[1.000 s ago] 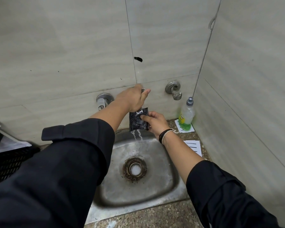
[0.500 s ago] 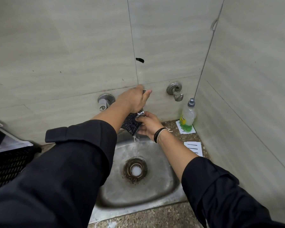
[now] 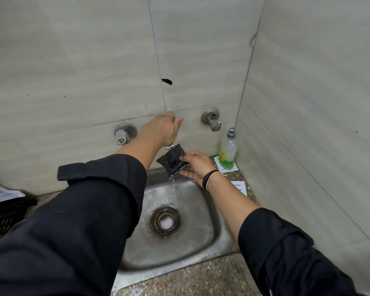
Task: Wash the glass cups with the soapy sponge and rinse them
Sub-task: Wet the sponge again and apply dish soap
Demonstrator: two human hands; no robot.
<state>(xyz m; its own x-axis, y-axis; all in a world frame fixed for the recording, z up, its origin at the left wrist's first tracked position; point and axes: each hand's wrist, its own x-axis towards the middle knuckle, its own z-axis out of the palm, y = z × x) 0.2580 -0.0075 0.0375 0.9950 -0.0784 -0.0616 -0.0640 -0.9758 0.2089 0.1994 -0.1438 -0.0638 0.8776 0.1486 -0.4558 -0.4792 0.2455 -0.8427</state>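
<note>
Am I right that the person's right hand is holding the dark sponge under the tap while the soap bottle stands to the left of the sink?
Not quite: the head view shows the soap bottle standing right of the sink. The right hand does hold the dark sponge under the tap.

We stretch our left hand (image 3: 160,130) forward, fingers curled closed and thumb out. Our right hand (image 3: 195,165) is lower, fingers pinched, wrist bent, both sleeves dark.

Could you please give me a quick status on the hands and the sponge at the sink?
Left hand on the tap. Right hand gripping the dark sponge, water dripping into the sink. No glass cups in view. Nothing blocking.
</note>
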